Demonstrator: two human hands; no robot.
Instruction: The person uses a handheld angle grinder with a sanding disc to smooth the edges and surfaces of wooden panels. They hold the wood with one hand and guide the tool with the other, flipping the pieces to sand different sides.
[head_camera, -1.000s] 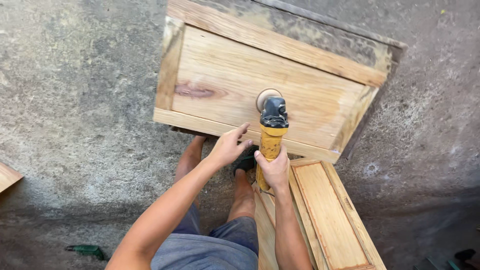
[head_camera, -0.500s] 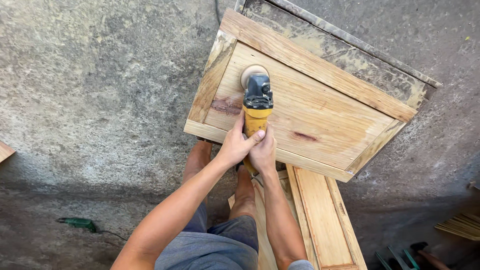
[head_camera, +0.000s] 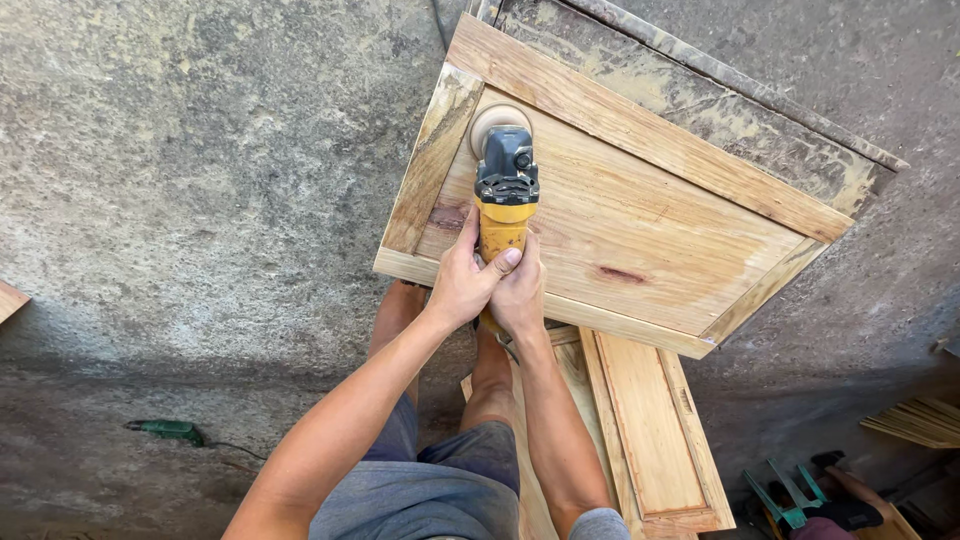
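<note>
The yellow sander (head_camera: 505, 190) is clasped by the left hand (head_camera: 462, 283) and right hand (head_camera: 520, 293), both grips closed around its body. Its disc is pressed onto the wooden panel (head_camera: 640, 215).

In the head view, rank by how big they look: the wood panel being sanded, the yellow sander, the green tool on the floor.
1. Wood panel
2. Yellow sander, both hands on it
3. Green tool, farther from the camera, so its true size is unsure

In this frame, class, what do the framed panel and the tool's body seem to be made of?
Framed panel: bare, unfinished wood, by its visible grain, knots and dusty matte surface. Tool, gripped by the left hand and right hand: probably moulded plastic, smooth yellow and black housing.
</note>
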